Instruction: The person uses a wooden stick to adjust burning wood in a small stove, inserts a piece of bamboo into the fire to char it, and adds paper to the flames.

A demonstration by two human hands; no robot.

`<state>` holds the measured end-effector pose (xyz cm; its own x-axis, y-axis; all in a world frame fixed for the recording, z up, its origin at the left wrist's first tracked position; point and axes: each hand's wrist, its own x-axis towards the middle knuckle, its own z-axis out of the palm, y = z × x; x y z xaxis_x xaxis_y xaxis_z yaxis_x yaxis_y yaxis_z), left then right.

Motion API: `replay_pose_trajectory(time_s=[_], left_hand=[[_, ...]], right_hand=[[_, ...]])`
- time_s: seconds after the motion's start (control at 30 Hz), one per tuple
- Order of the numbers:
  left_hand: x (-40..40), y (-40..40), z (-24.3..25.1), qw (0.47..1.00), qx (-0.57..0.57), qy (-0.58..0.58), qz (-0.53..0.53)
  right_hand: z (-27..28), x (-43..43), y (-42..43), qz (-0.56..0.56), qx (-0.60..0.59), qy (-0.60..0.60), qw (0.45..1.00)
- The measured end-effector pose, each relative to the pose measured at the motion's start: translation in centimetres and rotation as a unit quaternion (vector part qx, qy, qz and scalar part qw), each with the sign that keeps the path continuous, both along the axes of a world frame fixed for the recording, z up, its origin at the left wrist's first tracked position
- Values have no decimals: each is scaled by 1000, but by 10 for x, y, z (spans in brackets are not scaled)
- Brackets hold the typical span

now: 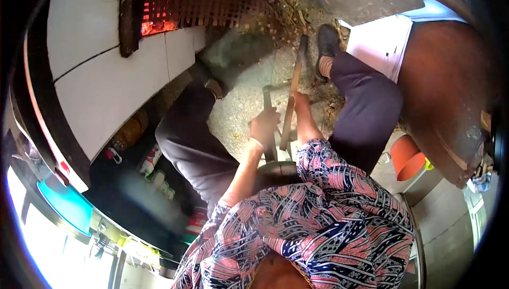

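My left hand (265, 125) is curled around a narrow dark bar (269, 152). Its upper end shows beyond my fingers, and I cannot tell what it is made of. To the right of it, my right hand (301, 102) grips a long flat wooden stick (296, 72), dark at its far end. The two pieces lie side by side between my knees, above the concrete floor (228, 118). My fingers hide the middle of each one.
Flames (157, 26) glow in the opening of a white-tiled stove (107, 94) at upper left, behind a woven basket (210, 1). Wood scraps (298, 13) litter the floor beyond the stick. An orange plastic bucket (405, 158) stands at right, near a large brown rounded surface (441, 90).
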<state>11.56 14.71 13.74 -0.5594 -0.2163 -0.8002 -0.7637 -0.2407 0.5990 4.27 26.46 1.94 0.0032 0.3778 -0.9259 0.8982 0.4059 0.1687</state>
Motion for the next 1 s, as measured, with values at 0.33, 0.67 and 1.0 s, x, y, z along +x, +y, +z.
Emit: replay_pose_trajectory(time_s=[0.33, 0.67, 1.0], left_hand=[[-12, -12, -3, 998, 10, -56, -12], [0, -14, 42, 998, 2, -55, -36], [12, -18, 66, 982, -6, 142, -126]], right_hand=[[-41, 2, -3, -94, -78, 37, 992], [72, -31, -49, -138, -309, 385, 859], [210, -56, -82, -140, -395, 439, 794]])
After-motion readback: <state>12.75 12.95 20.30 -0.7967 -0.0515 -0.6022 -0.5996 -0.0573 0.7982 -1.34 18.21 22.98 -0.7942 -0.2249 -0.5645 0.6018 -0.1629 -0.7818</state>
